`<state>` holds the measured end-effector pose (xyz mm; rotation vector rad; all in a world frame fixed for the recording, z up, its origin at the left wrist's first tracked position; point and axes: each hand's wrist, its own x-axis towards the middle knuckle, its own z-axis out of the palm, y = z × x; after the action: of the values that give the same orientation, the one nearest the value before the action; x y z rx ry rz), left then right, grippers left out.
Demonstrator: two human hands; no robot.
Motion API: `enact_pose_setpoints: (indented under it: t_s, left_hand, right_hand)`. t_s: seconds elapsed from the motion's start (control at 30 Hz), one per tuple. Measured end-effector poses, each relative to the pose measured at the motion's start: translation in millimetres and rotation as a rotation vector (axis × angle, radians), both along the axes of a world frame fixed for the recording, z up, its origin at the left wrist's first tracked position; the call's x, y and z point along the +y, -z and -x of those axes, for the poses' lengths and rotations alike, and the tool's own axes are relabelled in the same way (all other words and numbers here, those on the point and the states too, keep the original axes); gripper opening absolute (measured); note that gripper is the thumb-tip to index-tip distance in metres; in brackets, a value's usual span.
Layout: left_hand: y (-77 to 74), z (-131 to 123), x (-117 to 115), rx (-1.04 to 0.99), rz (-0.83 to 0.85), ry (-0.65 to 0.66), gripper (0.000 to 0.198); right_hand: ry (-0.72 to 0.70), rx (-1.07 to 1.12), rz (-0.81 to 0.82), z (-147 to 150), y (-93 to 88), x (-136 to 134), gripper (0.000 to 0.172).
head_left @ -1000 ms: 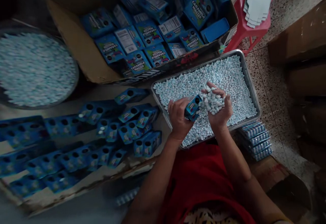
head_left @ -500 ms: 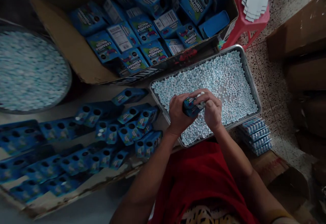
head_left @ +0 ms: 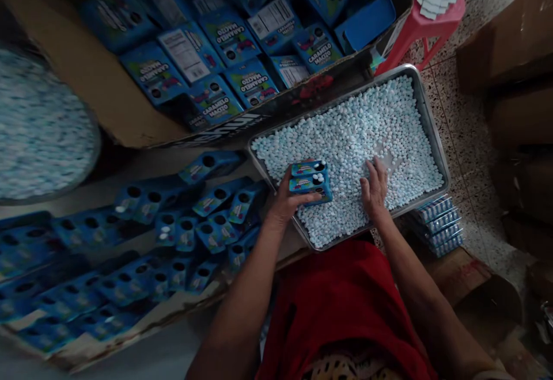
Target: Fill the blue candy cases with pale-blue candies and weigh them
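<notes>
My left hand [head_left: 283,198] is wrapped round small blue candy boxes [head_left: 307,183], held over the left part of a metal tray [head_left: 436,138]. Dark round holes show on their upturned faces, and a few white candies sit at the holes. A layer of small white and pale blue candies [head_left: 328,132] covers most of the tray. Over the candies at the tray's right middle is my right hand [head_left: 375,187], fingers spread and apparently touching them. A patch of bare metal shows just beyond its fingertips.
Rows of blue boxes with holes [head_left: 177,230] stand on the table at left. A cardboard carton [head_left: 108,98] of larger blue boxes is behind. At far left is a round tub of candies [head_left: 38,126]. Stacked packs [head_left: 440,224], a red stool [head_left: 432,29] and brown cartons [head_left: 505,46] are at right.
My right hand has left the boxes and come down to the candies at right, its fingers opening. My left hand has shifted left and turned the boxes' holes upward.
</notes>
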<state>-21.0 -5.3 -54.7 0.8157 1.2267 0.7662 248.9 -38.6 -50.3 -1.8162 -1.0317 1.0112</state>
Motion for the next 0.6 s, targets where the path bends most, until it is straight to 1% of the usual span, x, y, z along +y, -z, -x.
enact_pose_setpoints:
  t_s: [0.07,0.13,0.23,0.3,0.4,0.47,0.5,0.57,0.6]
  left_hand:
    - [7.3,-17,4,-0.114,-0.018,0.095,0.099]
    - [12.8,-35,9,-0.16,-0.055,0.169,0.106]
    - [14.6,-57,14,-0.185,-0.077,0.191,0.103]
    - [9.2,-62,16,-0.198,-0.116,0.23,0.101]
    - [-7.8,-57,18,-0.181,-0.228,0.276,0.103]
    - [-20.2,-46,18,-0.046,-0.367,0.232,0.097]
    - [-25.5,-41,17,0.053,-0.448,0.2,0.091]
    - [-33.6,-33,14,0.255,-0.552,0.154,0.08]
    - [-36.4,-30,11,0.331,-0.558,0.147,0.077]
  right_hand:
    - [0.045,0.06,-0.034,19,4.0,3,0.043]
    - [0.138,0.165,-0.068,34,4.0,10,0.038]
    - [0.294,0.374,-0.077,40,3.7,24,0.035]
    - [0.37,0.538,-0.025,36,4.1,34,0.033]
    - [0.459,0.818,0.145,28,-1.2,50,0.026]
    - [0.498,0.963,0.196,25,-13.9,59,0.022]
    - [0.493,1.014,0.18,26,-23.7,62,0.021]
    - [0.432,1.076,0.075,30,-48.6,65,0.021]
    - [0.382,1.084,0.013,34,-62.4,65,0.02]
